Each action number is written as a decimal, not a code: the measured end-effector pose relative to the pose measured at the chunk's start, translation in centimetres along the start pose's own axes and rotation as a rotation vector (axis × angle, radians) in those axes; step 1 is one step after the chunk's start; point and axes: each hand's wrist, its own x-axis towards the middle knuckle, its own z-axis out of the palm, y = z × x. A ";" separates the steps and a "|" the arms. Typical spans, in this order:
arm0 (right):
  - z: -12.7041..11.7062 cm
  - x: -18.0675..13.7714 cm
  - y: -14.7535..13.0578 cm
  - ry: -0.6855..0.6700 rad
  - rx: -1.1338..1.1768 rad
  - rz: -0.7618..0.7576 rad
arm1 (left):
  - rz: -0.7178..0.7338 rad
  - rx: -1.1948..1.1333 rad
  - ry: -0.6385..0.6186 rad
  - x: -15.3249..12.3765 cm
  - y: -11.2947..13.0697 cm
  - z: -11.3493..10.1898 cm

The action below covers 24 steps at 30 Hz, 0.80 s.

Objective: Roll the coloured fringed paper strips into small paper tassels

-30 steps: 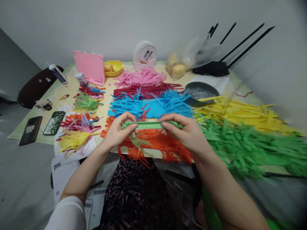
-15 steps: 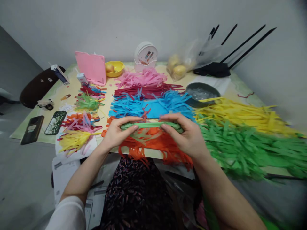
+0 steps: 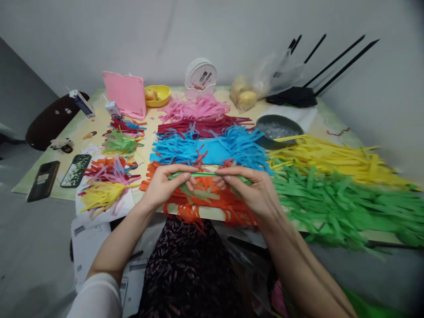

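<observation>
Table (image 3: 74, 134): carries fringed material in colour groups, with small gathered bundles toward its left edge.
Green fringe (image 3: 347, 201): a broad heap toward the near right corner, apparently ungathered; yellow fringe (image 3: 338, 154) lies just beyond it, also loose.
Blue fringe (image 3: 212, 150): flat mid-table; crimson fringe (image 3: 188, 128) and pink fringe (image 3: 195, 108) lie toward the far edge, seemingly left to gather.
Orange fringe (image 3: 188, 213): spills over the near edge, beneath the hands.
Bundles: the yellow bundle (image 3: 99, 194) and pale green bundle (image 3: 121, 141) look finished.
Left hand (image 3: 168, 183): thumb and fingers pinch one end of the strip.
Right hand (image 3: 255, 185): pinches the other end.
Green strip (image 3: 206, 174): spans both hands above the orange; gathering seems partway, with no finished tie visible.
</observation>
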 end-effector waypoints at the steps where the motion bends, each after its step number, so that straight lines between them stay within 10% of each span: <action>1: 0.1 0.1 0.2 0.014 0.046 0.010 | 0.006 -0.012 -0.004 0.0 -0.2 0.0; 8: 0.2 0.6 1.7 0.053 0.207 0.035 | 0.216 0.239 -0.059 -0.2 0.0 -0.4; 19: -0.4 0.3 -1.5 -0.218 -0.423 -0.554 | 0.310 0.771 -0.282 0.7 3.0 -0.6; 24: -1.9 1.8 -2.1 -0.325 -0.447 -0.255 | 0.505 1.129 -0.092 1.0 1.6 -0.2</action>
